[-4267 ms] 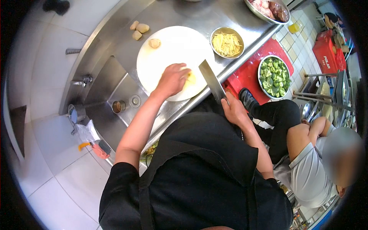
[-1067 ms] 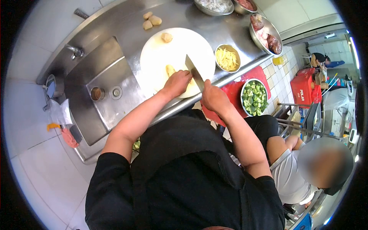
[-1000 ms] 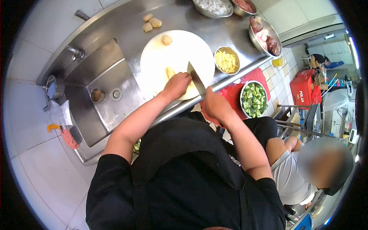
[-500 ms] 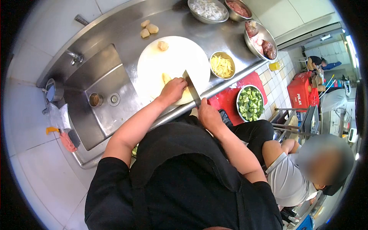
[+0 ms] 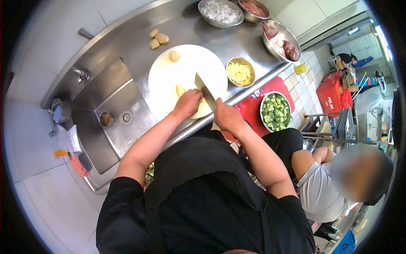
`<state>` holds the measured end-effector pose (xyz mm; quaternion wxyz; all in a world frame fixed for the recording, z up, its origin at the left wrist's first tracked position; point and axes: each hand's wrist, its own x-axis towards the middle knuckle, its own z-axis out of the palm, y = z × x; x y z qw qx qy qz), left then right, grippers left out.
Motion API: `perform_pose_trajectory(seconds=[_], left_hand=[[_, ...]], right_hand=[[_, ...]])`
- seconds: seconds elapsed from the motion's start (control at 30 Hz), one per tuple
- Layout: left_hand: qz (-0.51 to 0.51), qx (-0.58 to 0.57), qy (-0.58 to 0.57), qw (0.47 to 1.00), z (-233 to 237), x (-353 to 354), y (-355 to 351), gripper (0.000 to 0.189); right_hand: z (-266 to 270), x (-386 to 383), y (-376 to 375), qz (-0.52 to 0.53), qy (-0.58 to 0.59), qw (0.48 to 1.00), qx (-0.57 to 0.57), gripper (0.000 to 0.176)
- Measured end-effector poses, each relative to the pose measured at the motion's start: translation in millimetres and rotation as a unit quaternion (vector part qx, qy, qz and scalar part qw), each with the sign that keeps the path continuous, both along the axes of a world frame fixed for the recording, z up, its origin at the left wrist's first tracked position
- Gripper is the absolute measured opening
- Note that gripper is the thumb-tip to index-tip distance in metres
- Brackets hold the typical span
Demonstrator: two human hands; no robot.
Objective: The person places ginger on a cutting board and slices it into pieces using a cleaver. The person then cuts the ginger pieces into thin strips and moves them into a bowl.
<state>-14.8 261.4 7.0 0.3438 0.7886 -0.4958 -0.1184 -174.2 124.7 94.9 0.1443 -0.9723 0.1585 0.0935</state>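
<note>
White board (image 5: 169, 78) bears a potato (image 5: 182, 90) under the left hand (image 5: 187, 103), fingers curled on it. The right hand (image 5: 227, 117) grips a cleaver (image 5: 204, 90), blade beside those fingers.

My left hand (image 5: 187, 103) presses a pale potato piece (image 5: 181, 90) onto the round white board (image 5: 177, 72); my right hand (image 5: 225, 116) grips the cleaver (image 5: 204, 89), blade beside my fingers.

Red crate (image 5: 334, 94): white lettering "POLAR".
</note>
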Motion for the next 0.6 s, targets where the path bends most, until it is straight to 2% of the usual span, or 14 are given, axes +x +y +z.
perform_pose_trajectory(seconds=[0.07, 0.13, 0.2, 0.27, 0.3, 0.33, 0.43, 0.53, 0.6], left_hand=[[0.007, -0.06, -0.007, 0.998, -9.0, -1.7, 1.0, 0.015], [0.007, -0.047, -0.005, 0.999, -5.6, -0.9, 2.3, 0.015], [0.0, -0.032, -0.001, 0.999, -4.7, -2.3, 4.3, 0.015], [0.011, -0.06, 0.0, 0.998, -7.3, -4.0, 4.1, 0.015], [0.003, -0.056, 0.002, 0.998, -8.7, -6.5, 4.7, 0.015], [0.0, -0.043, -0.007, 0.999, -8.2, -4.0, 3.3, 0.014], [-0.002, -0.037, -0.012, 0.999, -4.0, -2.1, 5.6, 0.015], [0.0, -0.047, 0.0, 0.999, -5.8, -4.1, 8.3, 0.016], [0.01, -0.05, -0.012, 0.999, -6.5, -3.6, 6.3, 0.016]], right_hand=[[9.6, -10.8, 3.9, 0.0, 0.006, 1.0, 0.014, 0.022], [20.9, -32.9, 20.1, -0.029, 0.067, 0.997, 0.031, 0.021], [-4.3, -37.5, 20.3, -0.036, 0.065, 0.997, 0.019, 0.02], [-9.7, -26.4, 12.3, 0.004, -0.026, 1.0, 0.003, 0.02], [8.6, -9.7, 9.2, -0.009, -0.005, 0.999, 0.042, 0.02], [14.0, -0.1, 6.9, -0.023, 0.022, 0.999, 0.032, 0.02], [21.7, -21.4, 16.2, -0.017, 0.064, 0.997, 0.039, 0.023], [-12.2, -46.2, 22.1, -0.057, 0.044, 0.996, 0.046, 0.022], [-22.4, -36.3, 13.1, -0.009, -0.097, 0.994, 0.047, 0.024]])
